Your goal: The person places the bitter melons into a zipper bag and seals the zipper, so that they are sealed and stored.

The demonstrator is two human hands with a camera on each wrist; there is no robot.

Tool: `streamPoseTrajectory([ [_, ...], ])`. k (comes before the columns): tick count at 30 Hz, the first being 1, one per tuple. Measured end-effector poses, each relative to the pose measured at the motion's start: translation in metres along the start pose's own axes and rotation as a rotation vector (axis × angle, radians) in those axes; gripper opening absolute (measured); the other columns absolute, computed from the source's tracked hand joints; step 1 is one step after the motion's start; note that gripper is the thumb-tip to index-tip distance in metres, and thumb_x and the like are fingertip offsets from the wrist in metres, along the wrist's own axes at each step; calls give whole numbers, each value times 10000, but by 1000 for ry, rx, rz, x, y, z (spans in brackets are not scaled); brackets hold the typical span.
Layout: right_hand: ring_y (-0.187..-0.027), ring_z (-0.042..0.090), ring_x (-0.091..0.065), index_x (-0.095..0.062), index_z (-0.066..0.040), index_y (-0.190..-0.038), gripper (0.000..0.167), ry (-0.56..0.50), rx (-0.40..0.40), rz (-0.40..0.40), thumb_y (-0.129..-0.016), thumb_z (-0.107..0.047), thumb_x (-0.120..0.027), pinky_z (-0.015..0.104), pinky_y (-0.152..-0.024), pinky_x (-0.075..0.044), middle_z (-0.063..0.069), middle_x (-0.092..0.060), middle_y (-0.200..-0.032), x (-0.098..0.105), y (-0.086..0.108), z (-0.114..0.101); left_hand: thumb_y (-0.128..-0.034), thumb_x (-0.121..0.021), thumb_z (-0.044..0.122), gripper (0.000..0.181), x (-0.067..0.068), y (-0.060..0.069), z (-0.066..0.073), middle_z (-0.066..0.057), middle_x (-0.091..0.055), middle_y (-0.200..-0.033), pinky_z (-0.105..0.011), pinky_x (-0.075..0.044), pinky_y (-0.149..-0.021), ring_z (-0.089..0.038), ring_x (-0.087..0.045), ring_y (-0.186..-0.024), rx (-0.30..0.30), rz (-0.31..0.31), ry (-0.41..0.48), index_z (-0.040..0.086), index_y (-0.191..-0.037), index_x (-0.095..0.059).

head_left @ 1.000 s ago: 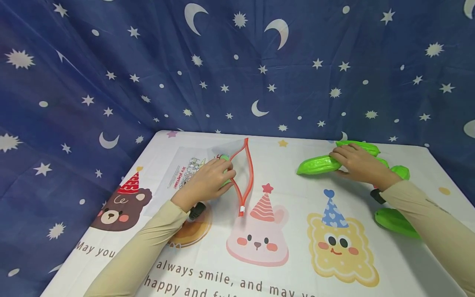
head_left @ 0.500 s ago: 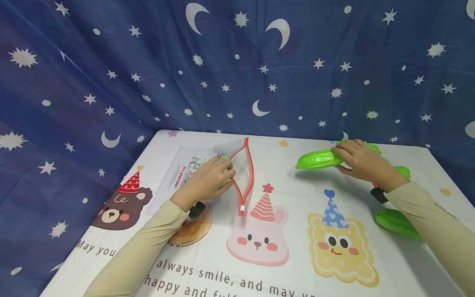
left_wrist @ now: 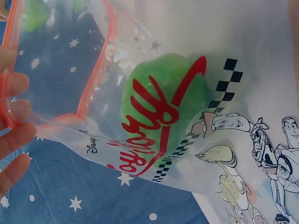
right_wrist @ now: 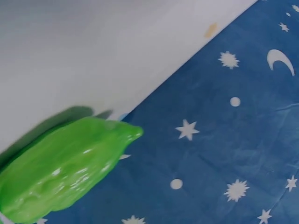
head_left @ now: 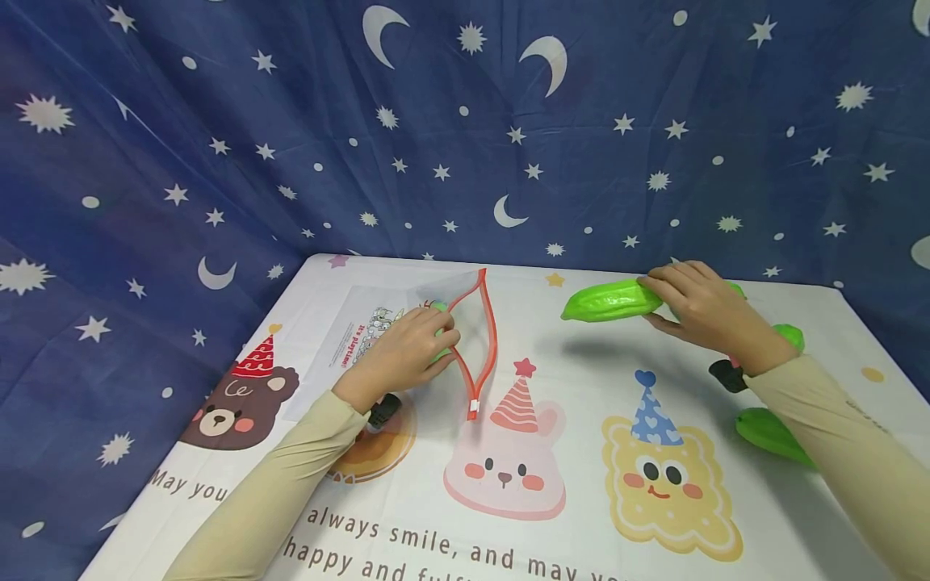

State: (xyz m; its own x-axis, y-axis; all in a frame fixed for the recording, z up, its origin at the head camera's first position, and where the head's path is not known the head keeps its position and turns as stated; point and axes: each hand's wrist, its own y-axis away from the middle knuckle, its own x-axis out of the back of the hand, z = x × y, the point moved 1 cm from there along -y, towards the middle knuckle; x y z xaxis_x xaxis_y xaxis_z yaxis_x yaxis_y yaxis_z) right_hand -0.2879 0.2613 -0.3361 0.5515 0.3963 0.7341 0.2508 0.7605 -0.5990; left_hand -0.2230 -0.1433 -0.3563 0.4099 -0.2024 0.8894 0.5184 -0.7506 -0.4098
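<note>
My left hand (head_left: 412, 347) grips the red-rimmed mouth of a clear plastic zip bag (head_left: 472, 411), its fingers (left_wrist: 17, 135) at the red edge in the left wrist view. The bag's mouth gapes towards the right. Inside sits a rounded green thing (left_wrist: 163, 98), partly covered by the bag's red lettering. My right hand (head_left: 701, 311) holds a bright green bitter melon (head_left: 610, 302) by its right end, raised above the table, pointed end to the left. A bumpy bitter melon (right_wrist: 70, 168) fills the lower left of the right wrist view; I cannot tell whether it is the held one.
More green pieces lie on the right: one (head_left: 773, 436) by the right forearm, one (head_left: 790, 336) beyond the wrist, and one (head_left: 737, 288) behind the hand. The white table (head_left: 538, 323) has printed cartoons. A dark blue curtain (head_left: 465, 145) stands behind its far edge.
My right hand has lifted the bitter melon off the table and carried it slightly left. Its shadow has come apart from it. The left hand and bag stay nearly still.
</note>
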Motion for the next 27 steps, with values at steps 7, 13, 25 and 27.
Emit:
streamPoseTrajectory([
  [7,-839,341,-566,-607,34,-1074,558,-22,-13,8,-957,-427,-316,476,-729,-469,177,-615,-943,-5,-13,-7,-828,-688,196,141,0,0,0,-50,-575,-948,-370,-461,-905,-229,-554,-898,2,6,6,101,-912,-624],
  [13,-864,342,-566,-603,27,-1093,386,-33,-18,0,-886,-298,-572,464,-744,-467,176,-614,-959,-13,-23,-14,-825,-690,199,144,-1,-1,1,-48,-575,-941,-367,-462,-894,-227,-551,-888,-4,21,3,101,-909,-626],
  [25,-909,331,-575,-607,17,-1087,548,-43,-23,-43,-626,-164,-840,463,-814,-483,168,-618,-976,-35,-43,-29,-823,-694,197,148,0,-1,1,-53,-577,-938,-367,-461,-898,-228,-550,-885,-8,28,9,96,-911,-630],
  [27,-912,327,-574,-607,14,-1089,546,-52,-22,-51,-630,-168,-839,456,-817,-482,164,-617,-979,-39,-46,-31,-822,-693,195,148,-1,-1,1,-53,-577,-937,-369,-461,-906,-231,-550,-888,-8,29,3,96,-911,-630],
])
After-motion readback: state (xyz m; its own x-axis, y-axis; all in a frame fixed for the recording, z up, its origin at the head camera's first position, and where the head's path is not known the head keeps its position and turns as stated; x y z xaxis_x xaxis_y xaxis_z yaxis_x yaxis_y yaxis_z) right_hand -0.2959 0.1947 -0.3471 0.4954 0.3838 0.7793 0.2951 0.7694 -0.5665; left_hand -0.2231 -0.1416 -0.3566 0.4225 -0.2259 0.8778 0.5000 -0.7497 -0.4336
